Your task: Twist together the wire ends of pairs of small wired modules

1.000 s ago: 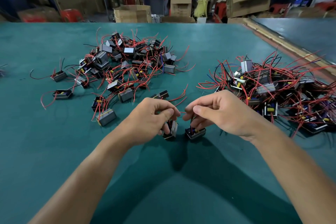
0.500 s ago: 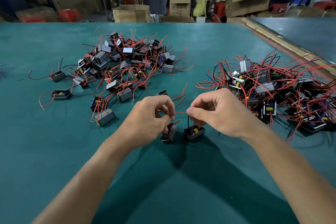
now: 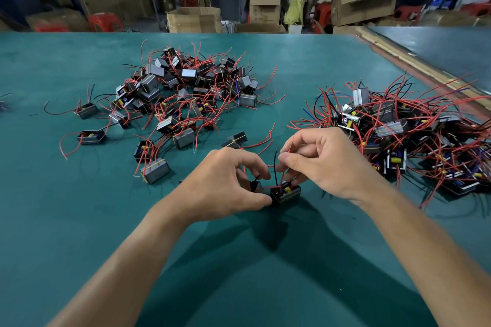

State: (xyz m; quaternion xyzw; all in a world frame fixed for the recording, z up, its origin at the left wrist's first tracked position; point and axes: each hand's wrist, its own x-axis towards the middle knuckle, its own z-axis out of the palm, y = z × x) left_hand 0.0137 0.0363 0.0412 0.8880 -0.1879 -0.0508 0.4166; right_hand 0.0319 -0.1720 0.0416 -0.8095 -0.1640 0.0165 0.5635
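Fingertips (image 3: 285,160) of right hand (image 3: 326,164) clamped on a thin red lead (image 3: 271,166), just above the open-topped module (image 3: 285,194) standing on the green table (image 3: 79,220). On left hand (image 3: 225,186), fingers curled around a second module (image 3: 256,186), mostly hidden, thumb pressed to the first module's near corner. Cannot tell whether a wire also sits in that grip.

Judging by looks: light, rigid little bodies; thin, springy leads with smooth sheathing and delicate bare ends. Best to pinch each lead close to its tip, never drag by the body, and roll gently, since hard pulling likely kinks or breaks a strand.

Behind, left heap (image 3: 191,95) of modules; right heap (image 3: 411,135), more tangled.
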